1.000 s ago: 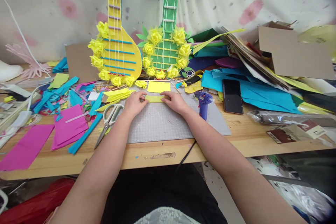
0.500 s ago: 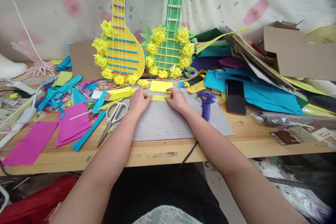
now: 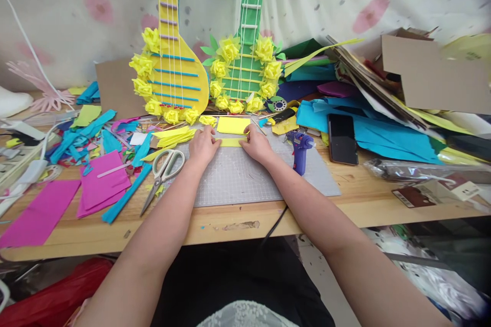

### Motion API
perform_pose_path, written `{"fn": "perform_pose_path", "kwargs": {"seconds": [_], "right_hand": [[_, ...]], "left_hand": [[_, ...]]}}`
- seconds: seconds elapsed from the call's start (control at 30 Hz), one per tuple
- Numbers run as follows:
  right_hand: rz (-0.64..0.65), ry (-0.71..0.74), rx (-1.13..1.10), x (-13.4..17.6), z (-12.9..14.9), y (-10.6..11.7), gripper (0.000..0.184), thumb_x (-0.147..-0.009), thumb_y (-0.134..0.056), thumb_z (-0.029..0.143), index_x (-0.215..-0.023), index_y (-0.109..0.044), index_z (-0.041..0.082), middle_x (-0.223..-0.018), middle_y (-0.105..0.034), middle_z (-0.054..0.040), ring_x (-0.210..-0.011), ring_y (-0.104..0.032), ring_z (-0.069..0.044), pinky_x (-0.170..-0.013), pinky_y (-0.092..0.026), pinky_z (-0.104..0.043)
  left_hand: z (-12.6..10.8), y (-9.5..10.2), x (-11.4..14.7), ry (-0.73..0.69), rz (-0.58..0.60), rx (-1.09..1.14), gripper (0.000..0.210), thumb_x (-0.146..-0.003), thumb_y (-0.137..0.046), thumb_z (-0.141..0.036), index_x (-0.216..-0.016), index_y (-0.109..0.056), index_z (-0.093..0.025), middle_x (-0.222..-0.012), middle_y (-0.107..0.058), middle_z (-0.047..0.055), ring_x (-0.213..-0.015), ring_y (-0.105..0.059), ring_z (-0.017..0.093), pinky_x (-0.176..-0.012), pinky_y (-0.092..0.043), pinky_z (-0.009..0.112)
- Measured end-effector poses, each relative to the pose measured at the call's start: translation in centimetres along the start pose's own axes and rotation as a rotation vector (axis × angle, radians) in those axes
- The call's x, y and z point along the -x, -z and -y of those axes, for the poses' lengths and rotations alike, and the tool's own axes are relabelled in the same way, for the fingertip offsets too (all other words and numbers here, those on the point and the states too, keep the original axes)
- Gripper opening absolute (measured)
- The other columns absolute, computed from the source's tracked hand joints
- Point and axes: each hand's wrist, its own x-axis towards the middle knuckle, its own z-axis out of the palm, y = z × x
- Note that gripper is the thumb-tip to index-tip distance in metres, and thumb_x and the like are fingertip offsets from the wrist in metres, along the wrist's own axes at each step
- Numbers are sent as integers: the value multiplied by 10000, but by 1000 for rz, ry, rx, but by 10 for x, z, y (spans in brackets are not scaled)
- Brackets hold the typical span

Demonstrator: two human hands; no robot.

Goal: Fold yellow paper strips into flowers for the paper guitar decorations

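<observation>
Between my hands a narrow yellow paper strip point(image 3: 230, 142) is stretched level just above the grey cutting mat point(image 3: 230, 184). My left hand point(image 3: 204, 145) pinches its left end between thumb and fingers. At the right end, my right hand point(image 3: 256, 144) pinches it the same way. Right behind the strip lies a yellow paper rectangle point(image 3: 233, 125). Close to my left hand are a stack of yellow paper strips point(image 3: 174, 137) and a yellow paper flower point(image 3: 207, 120). A blue glue gun point(image 3: 300, 152) stands on the mat to the right of my right hand.
Scissors point(image 3: 165, 171) lie left of the mat, near magenta paper sheets point(image 3: 105, 184) and blue scraps. Behind stand a yellow paper-covered instrument point(image 3: 180, 79) and a green one point(image 3: 245, 69), both trimmed with yellow flowers. A phone point(image 3: 342, 139) rests on blue paper at right.
The view has shifted slightly, so the background sits a little further left. Both hands keep their pinch on the yellow strip, with hardly any movement.
</observation>
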Motion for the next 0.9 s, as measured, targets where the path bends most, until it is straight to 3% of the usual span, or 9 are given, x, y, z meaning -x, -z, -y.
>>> {"fn": "perform_pose_path", "kwargs": {"seconds": [0.17,0.27,0.4,0.57,0.67,0.9], "right_hand": [[-19,1,16,3,2,1,328,-734,-493,198,-1059,-455,174,-918,-580,-67,-813,-532,-205,-694,-391,-313],[-24,46,78,5,5,2,240,-762,-456,168,-995,-513,183,-1035,-547,-96,-908,-525,-210,-716,-404,-313],[-20,110,200,7,11,-1,209,-803,-396,143,-893,-579,187,-1037,-542,-104,-994,-494,-227,-723,-411,-311],[-101,121,354,11,20,-8,274,-858,-407,305,-977,-579,127,-1046,-547,-138,-1023,-457,-264,-789,-412,-346],[-110,128,406,15,25,-10,351,-856,-421,365,-1034,-552,92,-1073,-536,-157,-1038,-442,-276,-809,-411,-363],[-19,73,391,17,22,-3,256,-824,-416,154,-1053,-529,131,-1102,-520,-150,-1048,-432,-270,-800,-407,-352]], "left_hand": [[-1,-1,0,-80,19,-49,56,-776,-547,-248,-811,-587,-232,-759,-616,46,-965,-487,256,-767,-404,351],[0,-5,0,-148,-19,-115,131,-796,-495,-235,-803,-624,-221,-818,-595,82,-993,-456,272,-848,-385,381],[-1,-11,3,-145,-97,-163,163,-782,-510,-287,-835,-646,-215,-933,-575,107,-1044,-425,291,-915,-341,421],[-6,-12,9,-158,-155,-194,310,-718,-587,-489,-845,-639,-211,-1026,-546,109,-1080,-404,298,-1004,-249,456],[-10,-12,11,-131,-142,-215,351,-704,-587,-525,-861,-632,-214,-1028,-540,105,-1089,-403,292,-1028,-223,455],[-5,-10,12,-82,-89,-194,253,-721,-583,-410,-911,-623,-248,-1067,-534,89,-1108,-400,290,-1035,-211,465]]}}
